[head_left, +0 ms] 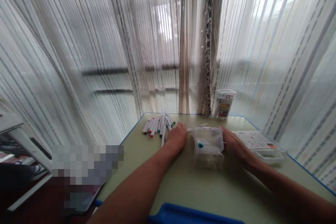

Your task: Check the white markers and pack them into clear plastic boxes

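My left hand (177, 135) is closed beside the pile of markers, with a slim white marker (190, 130) at its fingertips. A clear plastic box (209, 159) stands in the middle of the table, with its see-through lid raised. Through the plastic shows the teal end (200, 145) of a marker. Against the box's right side, my right hand (233, 142) has its fingers curled around the far edge, and some of them are hidden. Several white markers with coloured caps (156, 126) lie loosely heaped to the left.
A flat clear case with a printed sheet (258, 143) lies at the right. Toward the back right stands an upright clear container with a label (224, 105). A blue tray edge (194, 215) borders the near side of the greenish table (181, 182). Striped sheer curtains (110, 42) hang behind.
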### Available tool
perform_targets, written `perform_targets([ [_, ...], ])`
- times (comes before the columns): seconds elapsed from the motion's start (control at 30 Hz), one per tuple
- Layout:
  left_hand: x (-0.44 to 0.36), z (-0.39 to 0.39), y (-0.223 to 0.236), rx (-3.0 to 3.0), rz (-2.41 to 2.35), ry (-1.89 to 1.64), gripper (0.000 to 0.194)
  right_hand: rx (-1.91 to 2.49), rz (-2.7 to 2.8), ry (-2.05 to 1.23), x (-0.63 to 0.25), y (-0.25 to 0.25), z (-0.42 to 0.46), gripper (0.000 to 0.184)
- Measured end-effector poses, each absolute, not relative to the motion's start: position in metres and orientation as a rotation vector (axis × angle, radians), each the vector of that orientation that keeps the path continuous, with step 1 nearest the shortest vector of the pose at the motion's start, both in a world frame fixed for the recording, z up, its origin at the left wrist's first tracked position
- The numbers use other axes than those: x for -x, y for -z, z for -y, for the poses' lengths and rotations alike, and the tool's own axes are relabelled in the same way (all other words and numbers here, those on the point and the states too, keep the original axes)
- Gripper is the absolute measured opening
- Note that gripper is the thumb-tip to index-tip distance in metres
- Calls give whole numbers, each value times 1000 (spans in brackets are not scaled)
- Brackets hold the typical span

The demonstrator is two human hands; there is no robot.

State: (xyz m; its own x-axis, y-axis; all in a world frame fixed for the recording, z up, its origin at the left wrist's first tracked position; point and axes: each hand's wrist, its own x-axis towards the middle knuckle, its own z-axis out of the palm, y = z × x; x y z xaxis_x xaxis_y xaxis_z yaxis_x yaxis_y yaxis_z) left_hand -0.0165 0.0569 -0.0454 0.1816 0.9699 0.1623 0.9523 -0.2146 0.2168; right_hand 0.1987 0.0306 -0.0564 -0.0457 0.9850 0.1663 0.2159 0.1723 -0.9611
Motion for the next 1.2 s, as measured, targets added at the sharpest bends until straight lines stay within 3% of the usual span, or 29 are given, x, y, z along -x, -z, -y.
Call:
perform_targets([
  [0.23, 20, -55, 44, -2302, -1937, -547, 22, 1234, 1508, -990, -201, 54, -29, 46],
  [0.53, 34, -52, 28, -2182, -1874, -1083, 15, 1196, 1567, -946, -204, 53, -29, 45],
  [0.73, 30, -38, 14, -2123, -1537, -1447, 12, 1111, 1351, -863, -207, 43, -30, 45],
  [1.0, 24, -17, 7, -2027, -1136, -1536, 21, 724, 1252, -734, -209, 14, -14, 50],
  [1.2, 20, -10, 9, -1935, -974, -1535, 22, 665, 1414, -552, -206, 12, -1, 28],
])
